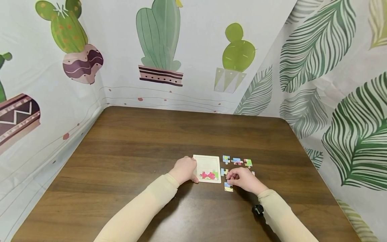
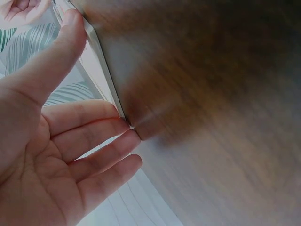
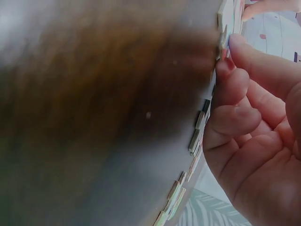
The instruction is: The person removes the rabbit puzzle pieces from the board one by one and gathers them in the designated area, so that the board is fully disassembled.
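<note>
A pale square puzzle tray lies on the table, with joined pink and green pieces along its near side. My left hand holds the tray's left side, thumb at the near corner and fingers at the far one. Just right of the tray, my right hand pinches a small jigsaw piece between thumb and index finger; the fingers cover much of it. Another jigsaw piece lies below those fingertips, and a blue one sits beside them.
Beyond the right hand lie several loose pieces, among them a blue-and-yellow piece, a blue-and-red piece and a green piece. One more is partly hidden behind the knuckles. The brown wooden table meets patterned cloth walls.
</note>
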Motion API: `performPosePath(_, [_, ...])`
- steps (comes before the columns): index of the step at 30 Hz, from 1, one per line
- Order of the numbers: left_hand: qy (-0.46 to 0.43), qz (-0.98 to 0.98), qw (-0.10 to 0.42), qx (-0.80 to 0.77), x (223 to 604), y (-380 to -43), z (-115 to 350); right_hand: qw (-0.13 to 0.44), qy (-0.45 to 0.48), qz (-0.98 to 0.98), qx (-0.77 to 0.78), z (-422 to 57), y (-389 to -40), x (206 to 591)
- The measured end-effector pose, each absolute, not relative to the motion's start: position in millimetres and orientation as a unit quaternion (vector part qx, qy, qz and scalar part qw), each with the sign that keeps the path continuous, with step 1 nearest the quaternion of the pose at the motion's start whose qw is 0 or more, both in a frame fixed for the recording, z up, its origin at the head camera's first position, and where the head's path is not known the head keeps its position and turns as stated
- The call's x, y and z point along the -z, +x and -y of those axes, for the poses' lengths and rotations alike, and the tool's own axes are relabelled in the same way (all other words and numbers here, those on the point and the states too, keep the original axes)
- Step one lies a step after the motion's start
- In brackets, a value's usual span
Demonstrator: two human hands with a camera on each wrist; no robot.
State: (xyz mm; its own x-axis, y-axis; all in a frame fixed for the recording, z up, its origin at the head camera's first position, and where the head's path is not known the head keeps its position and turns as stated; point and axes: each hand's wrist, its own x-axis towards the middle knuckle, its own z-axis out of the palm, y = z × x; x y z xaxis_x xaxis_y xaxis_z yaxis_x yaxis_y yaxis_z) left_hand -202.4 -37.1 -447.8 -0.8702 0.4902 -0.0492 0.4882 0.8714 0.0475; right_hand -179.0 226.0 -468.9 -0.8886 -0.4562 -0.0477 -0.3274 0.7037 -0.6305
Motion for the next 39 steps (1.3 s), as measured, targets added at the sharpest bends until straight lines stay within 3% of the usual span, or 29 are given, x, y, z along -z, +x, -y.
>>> performPosePath(17, [0.256,-0.966,0.022,-0.022,448.3,-202.3,37.6,0.084,-0.184,-0.921,0.332,-216.6,-181.9,466.7])
performPosePath(26, [0.257,-0.966,0.024,-0.026,449.7,-202.3,39.1,0.064,-0.213,-0.920,0.323,-194.5,-187.8,460.8])
performPosePath(39, [0.258,-0.966,0.023,-0.024,450.7,-202.1,39.0,0.077,-0.200,-0.922,0.324,-167.9,-190.9,455.0])
